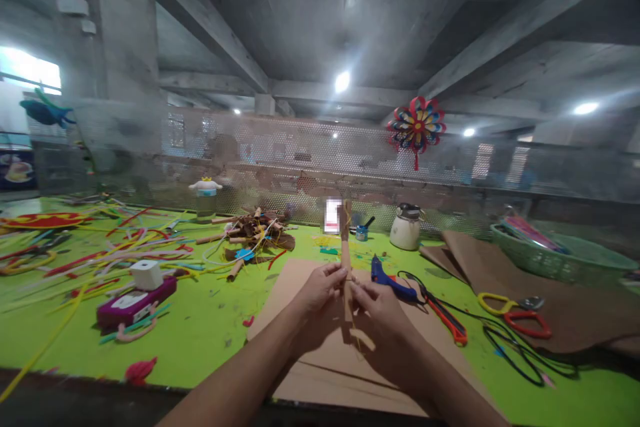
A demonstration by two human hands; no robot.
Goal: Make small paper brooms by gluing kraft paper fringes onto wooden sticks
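Upright between my hands is a thin rolled brown paper stick [346,253], with a fine yellow strand hanging by its lower end. My left hand [317,290] pinches its left side near the middle. A little lower, the fingers of my right hand [383,310] close on it from the right. Both hands are above a brown cardboard sheet [305,377] on the green tabletop. Just right of my right hand lies a blue glue gun [393,281], and a red-orange utility knife [447,321] rests beyond it. Behind the stick's top stands a lit phone [332,215].
Brown rolls [255,230] lie heaped at back left, near tangled coloured strips [135,247] and a purple power strip [133,305]. Scissors [525,313], a black cord [515,353], brown paper [480,267] and a green basket [585,257] occupy the right. A pot [405,230] stands behind.
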